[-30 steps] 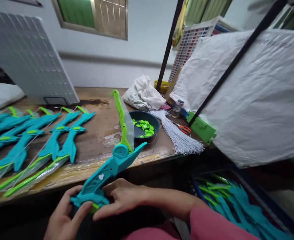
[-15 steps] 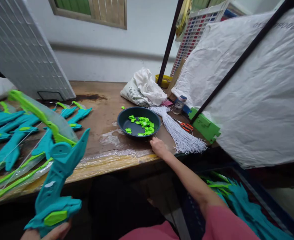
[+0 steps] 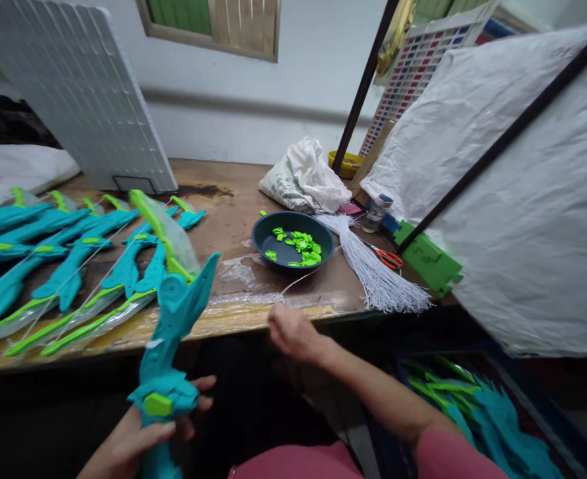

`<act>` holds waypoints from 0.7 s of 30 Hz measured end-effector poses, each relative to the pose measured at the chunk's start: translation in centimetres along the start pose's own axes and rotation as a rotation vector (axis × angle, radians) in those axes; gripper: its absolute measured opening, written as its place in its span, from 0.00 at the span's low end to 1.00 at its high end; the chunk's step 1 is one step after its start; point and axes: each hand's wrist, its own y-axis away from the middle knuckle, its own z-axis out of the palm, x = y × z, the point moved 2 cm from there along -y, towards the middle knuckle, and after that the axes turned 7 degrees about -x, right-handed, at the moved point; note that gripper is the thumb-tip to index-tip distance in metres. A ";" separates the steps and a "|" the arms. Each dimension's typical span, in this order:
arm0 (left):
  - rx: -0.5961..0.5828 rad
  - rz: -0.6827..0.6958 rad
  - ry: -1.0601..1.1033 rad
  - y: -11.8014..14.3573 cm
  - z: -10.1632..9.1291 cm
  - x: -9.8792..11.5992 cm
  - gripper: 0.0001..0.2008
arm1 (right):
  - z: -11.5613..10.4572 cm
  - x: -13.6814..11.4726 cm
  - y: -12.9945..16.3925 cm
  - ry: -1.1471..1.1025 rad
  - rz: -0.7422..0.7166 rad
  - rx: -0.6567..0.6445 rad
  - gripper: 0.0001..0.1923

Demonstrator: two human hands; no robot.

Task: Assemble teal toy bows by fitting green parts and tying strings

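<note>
My left hand (image 3: 146, 432) is wrapped round the lower grip of a teal toy bow (image 3: 171, 352), held upright in front of the table edge. A bright green limb with a clear fin rises from its top. My right hand (image 3: 293, 331) is closed in a pinch just over the table's front edge, to the right of the bow. From its fingers a thin white string (image 3: 296, 283) curves back towards the dark bowl (image 3: 293, 267). Small green plastic pieces (image 3: 306, 247) lie in the bowl.
Several finished-looking teal bows (image 3: 78, 263) lie strung on the left of the table. Right of the bowl are a bundle of white strings (image 3: 367, 266), orange-handled scissors (image 3: 389, 259), a jar (image 3: 375, 213) and a white sack (image 3: 306, 176). A bin (image 3: 403, 386) of more bows stands below right.
My right hand has drawn back from beside the bowl, left and towards me, with the white string trailing. The bow in my left hand has come right, nearer my right hand. The view has shifted left.
</note>
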 end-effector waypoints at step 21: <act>-0.354 -0.194 0.206 2.1 1.4 -2.4 0.18 | 4.0 -11.1 -2.9 -2.221 0.405 0.017 0.23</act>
